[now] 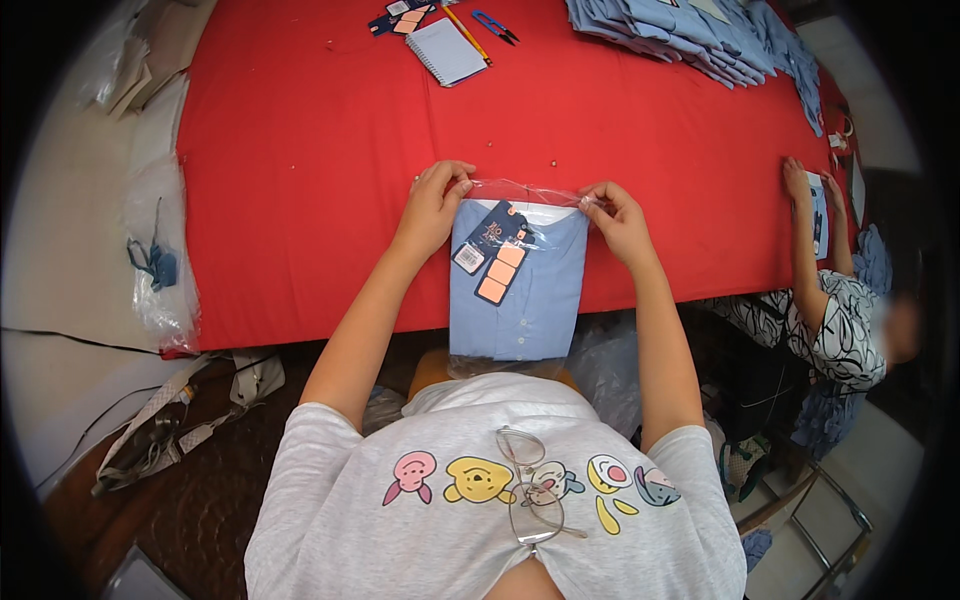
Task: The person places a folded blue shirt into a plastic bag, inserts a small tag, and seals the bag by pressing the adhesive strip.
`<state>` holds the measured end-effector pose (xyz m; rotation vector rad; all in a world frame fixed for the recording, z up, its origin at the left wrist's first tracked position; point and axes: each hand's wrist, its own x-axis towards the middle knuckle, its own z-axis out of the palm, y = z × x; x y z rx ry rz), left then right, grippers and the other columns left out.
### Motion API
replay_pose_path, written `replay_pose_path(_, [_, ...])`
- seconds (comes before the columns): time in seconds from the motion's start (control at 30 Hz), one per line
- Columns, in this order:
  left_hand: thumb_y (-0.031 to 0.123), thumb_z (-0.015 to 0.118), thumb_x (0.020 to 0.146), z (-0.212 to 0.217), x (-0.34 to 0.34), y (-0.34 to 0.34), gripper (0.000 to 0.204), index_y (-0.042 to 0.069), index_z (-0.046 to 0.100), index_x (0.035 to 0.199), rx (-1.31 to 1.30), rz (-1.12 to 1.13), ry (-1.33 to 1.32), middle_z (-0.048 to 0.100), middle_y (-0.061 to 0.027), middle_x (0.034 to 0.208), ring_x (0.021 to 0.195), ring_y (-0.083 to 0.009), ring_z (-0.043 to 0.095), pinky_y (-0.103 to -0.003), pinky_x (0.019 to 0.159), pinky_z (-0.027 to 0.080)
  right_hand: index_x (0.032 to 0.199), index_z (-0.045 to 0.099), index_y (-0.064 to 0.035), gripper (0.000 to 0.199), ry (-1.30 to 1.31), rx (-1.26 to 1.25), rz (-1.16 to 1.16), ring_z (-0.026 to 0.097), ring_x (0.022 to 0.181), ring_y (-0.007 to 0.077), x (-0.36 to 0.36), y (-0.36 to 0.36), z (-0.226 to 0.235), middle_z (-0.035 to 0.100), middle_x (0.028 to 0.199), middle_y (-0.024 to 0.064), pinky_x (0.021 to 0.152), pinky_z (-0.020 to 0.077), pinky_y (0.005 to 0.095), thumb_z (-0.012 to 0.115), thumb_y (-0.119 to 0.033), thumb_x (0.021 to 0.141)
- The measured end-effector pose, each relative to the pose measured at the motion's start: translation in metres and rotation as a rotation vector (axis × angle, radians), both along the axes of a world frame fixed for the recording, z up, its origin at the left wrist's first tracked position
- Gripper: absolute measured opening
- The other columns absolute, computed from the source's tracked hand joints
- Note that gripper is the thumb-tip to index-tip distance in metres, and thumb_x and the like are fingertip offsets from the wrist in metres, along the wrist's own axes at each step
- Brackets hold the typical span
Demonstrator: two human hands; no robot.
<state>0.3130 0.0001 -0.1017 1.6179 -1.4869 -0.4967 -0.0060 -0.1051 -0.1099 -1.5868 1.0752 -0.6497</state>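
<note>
Nearest to you, the lower end of a folded blue shirt (pixel 548 285) juts past the near edge of the desk (pixel 300 215), and the rest lies flat on the red cover. The shirt is a neat rectangle with pale buttons running up the front, and a white band shows along its far end. It sits inside a clear bag (pixel 525 188), glossy and wrinkled at the top. Over the shirt's upper left part you see a dark tag (pixel 492 228) with a white label, and a slanting dark strip of peach squares (pixel 502 268).

The shirt lies between your hands, just on your side of the grip. Your left hand (pixel 435 200) pinches the bag's far left corner between thumb and fingers; your right hand (pixel 618 222) pinches its far right corner, thumb against fingertips.

By the desk's right edge, a co-worker's hands (pixel 797 182) are at a pale blue and white packet (pixel 818 218). Toward the far edge lie a spiral notepad (pixel 448 52), a yellow pencil (pixel 467 34) and blue snips (pixel 493 26). Folded blue garments (pixel 675 38) are piled near the far right corner.
</note>
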Motion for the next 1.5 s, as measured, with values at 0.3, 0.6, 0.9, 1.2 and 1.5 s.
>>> replay_pose_path(0.3, [0.010, 0.055, 0.115, 0.026, -0.007, 0.024, 0.007, 0.005, 0.058, 0.117, 0.212, -0.202, 0.646, 0.078, -0.0081, 0.105, 0.105, -0.0139, 0.071, -0.032, 0.100, 0.053, 0.115, 0.077, 0.0034, 0.021, -0.028, 0.309, 0.274, 0.074, 0.093, 0.0148, 0.060, -0.027, 0.056, 0.080, 0.099, 0.0078, 0.085, 0.0579, 0.0294, 0.077, -0.009, 0.098])
replay_pose_path(0.6, [0.008, 0.056, 0.113, 0.041, -0.006, 0.022, 0.008, 0.003, 0.058, 0.119, 0.219, -0.165, 0.612, 0.078, -0.0083, 0.103, 0.104, -0.0136, 0.072, -0.031, 0.098, 0.055, 0.107, 0.081, 0.0029, 0.022, 0.379, 0.239, 0.767, 0.074, 0.090, 0.0124, 0.124, -0.057, 0.065, 0.080, 0.094, 0.0057, 0.084, 0.0582, 0.0294, 0.083, 0.001, 0.085])
replay_pose_path(0.9, [0.006, 0.059, 0.110, 0.033, 0.001, 0.019, 0.007, 0.001, 0.059, 0.115, 0.169, -0.145, 0.649, 0.078, -0.0102, 0.099, 0.098, -0.0159, 0.076, -0.031, 0.090, 0.057, 0.103, 0.086, -0.0019, 0.022, 0.487, 0.302, 0.887, 0.075, 0.085, 0.0116, 0.140, -0.044, 0.072, 0.083, 0.090, 0.0065, 0.086, 0.0587, 0.0298, 0.087, -0.002, 0.081])
replay_pose_path(1.2, [0.006, 0.057, 0.112, 0.031, 0.004, 0.010, 0.006, 0.002, 0.058, 0.116, 0.199, -0.109, 0.644, 0.077, -0.0092, 0.101, 0.102, -0.0157, 0.074, -0.031, 0.095, 0.058, 0.102, 0.086, -0.0023, 0.014, 0.596, 0.373, 1.011, 0.069, 0.075, 0.0116, 0.148, -0.039, 0.083, 0.082, 0.085, 0.0077, 0.074, 0.0556, 0.0287, 0.082, -0.013, 0.093])
replay_pose_path(1.5, [0.009, 0.058, 0.110, 0.028, 0.016, 0.008, 0.011, 0.002, 0.062, 0.118, 0.286, 0.040, 0.510, 0.080, -0.0120, 0.102, 0.095, -0.0179, 0.075, -0.030, 0.086, 0.056, 0.105, 0.077, -0.0033, 0.024, 0.296, 0.310, 0.448, 0.067, 0.081, 0.0107, 0.043, -0.037, 0.040, 0.075, 0.088, 0.0012, 0.079, 0.0543, 0.0276, 0.089, -0.016, 0.089])
